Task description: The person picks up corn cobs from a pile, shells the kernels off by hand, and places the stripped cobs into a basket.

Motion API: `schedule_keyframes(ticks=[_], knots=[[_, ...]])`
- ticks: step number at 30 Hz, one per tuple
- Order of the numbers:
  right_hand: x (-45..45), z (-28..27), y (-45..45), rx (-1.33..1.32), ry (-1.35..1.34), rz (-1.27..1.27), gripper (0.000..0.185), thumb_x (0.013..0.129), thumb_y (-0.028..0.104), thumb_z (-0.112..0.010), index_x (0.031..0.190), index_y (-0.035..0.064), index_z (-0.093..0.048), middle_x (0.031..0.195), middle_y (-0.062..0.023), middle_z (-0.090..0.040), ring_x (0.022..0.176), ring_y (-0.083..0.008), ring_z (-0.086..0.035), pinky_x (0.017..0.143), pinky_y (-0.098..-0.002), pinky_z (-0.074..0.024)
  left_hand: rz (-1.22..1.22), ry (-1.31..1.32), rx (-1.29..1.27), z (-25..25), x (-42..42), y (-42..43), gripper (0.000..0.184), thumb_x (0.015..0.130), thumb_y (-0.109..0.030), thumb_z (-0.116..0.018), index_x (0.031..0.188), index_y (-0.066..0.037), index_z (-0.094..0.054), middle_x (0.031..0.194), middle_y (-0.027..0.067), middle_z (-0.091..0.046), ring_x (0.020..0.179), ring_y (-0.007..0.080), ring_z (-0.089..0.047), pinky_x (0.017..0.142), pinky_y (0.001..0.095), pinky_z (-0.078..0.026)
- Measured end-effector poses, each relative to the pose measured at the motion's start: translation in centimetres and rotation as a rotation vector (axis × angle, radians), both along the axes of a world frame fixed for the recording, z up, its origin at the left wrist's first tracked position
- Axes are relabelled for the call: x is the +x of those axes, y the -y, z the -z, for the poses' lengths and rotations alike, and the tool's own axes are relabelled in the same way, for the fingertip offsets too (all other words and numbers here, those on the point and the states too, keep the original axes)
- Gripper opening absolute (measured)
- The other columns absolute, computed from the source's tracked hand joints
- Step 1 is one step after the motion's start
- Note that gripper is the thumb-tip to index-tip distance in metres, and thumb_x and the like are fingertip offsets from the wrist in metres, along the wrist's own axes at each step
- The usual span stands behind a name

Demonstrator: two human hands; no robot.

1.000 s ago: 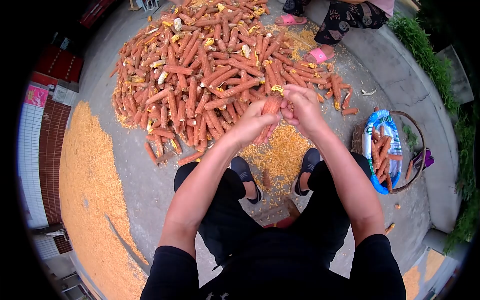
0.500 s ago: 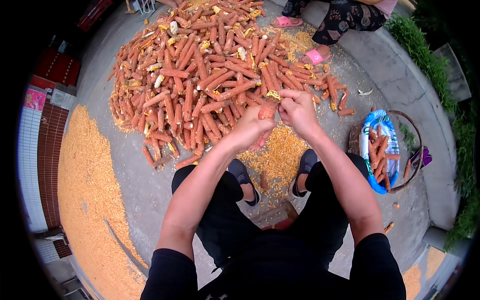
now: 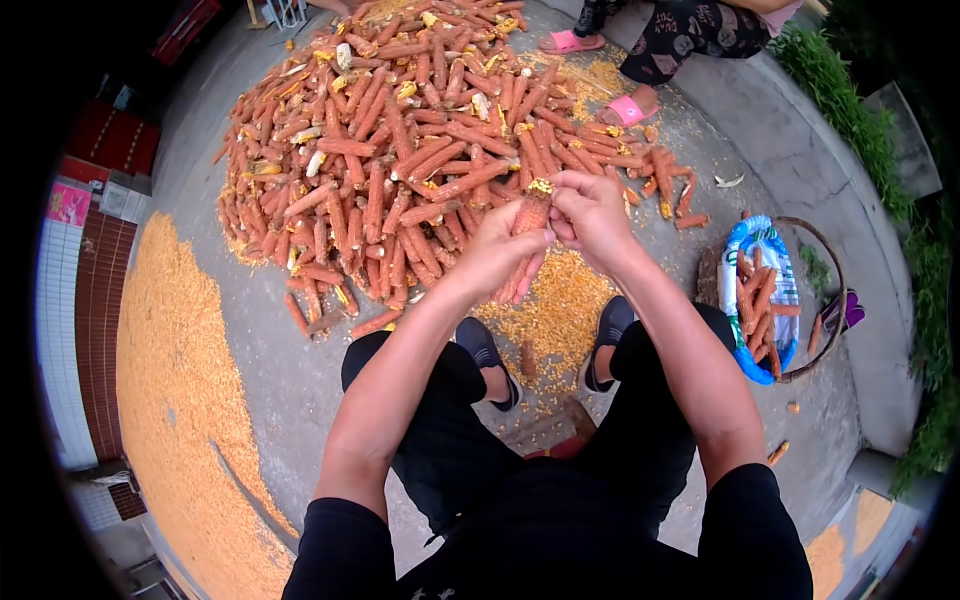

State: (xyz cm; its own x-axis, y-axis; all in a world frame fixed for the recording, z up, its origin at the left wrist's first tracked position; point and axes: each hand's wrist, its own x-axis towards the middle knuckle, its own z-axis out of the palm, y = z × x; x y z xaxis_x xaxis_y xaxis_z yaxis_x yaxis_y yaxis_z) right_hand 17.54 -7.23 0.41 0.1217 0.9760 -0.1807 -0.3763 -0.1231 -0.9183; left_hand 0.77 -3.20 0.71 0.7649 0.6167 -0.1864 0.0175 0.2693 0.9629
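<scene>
My left hand (image 3: 502,250) is wrapped round a reddish corn cob (image 3: 532,214), thumb lying across it. Yellow kernels cling to the cob's far tip; the rest that shows looks bare. At that tip, my right hand (image 3: 592,218) is closed with its curled fingers pressed against the cob's side. Its fingertips are partly hidden. Beneath both hands, loose yellow kernels (image 3: 560,305) lie spread on the ground between my shoes. A large heap of corn cobs (image 3: 390,150) rises just beyond my hands, mostly stripped, a few with kernels left on.
To the right stands a basket (image 3: 735,335) lined with a blue and white bag, holding several cobs. A wide layer of kernels (image 3: 180,400) covers the ground at left. Another person's pink sandal (image 3: 628,110) is beyond the heap, beside a concrete kerb (image 3: 800,170).
The cob has turned more upright in my left hand, showing more of its bare length. My left thumb has shifted across it, and my right hand has rolled slightly at the tip.
</scene>
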Motion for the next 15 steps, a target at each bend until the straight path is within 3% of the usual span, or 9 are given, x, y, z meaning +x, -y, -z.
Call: schedule_keyframes(ticks=[6,11,15], knots=[[-0.1,0.4,0.2,-0.045,0.203,0.033,0.018,0.095,0.005,-0.052,0.104,-0.0047,-0.064,0.065,0.0001,-0.052,0.047,-0.0066,-0.044,0.041,-0.0241,-0.0307,0.092,0.078,-0.159,0.2,-0.3,0.1,0.019,0.100,-0.019,-0.056,0.105,-0.002,-0.050,0.060,0.0068,-0.053,0.039,0.0144,-0.050,0.033,0.0276,-0.042],[-0.3,0.0,0.3,-0.047,-0.104,0.086,0.014,0.096,0.006,-0.053,0.102,-0.0011,-0.063,0.066,0.0011,-0.049,0.049,-0.0064,-0.043,0.041,-0.0234,-0.0295,0.144,0.220,-0.363,0.7,-0.5,-0.5,0.024,0.101,-0.026,-0.055,0.096,-0.003,-0.051,0.060,0.0056,-0.051,0.045,0.0139,-0.052,0.037,0.0279,-0.045],[-0.1,-0.2,0.5,-0.013,-0.135,0.055,0.015,0.097,0.010,-0.055,0.095,-0.0010,-0.064,0.065,0.0007,-0.052,0.054,-0.0073,-0.049,0.042,-0.0234,-0.0328,0.089,0.120,-0.282,1.1,-0.6,-0.9,0.026,0.101,-0.029,-0.055,0.093,-0.005,-0.051,0.062,0.0051,-0.050,0.046,0.0137,-0.051,0.039,0.0280,-0.045]])
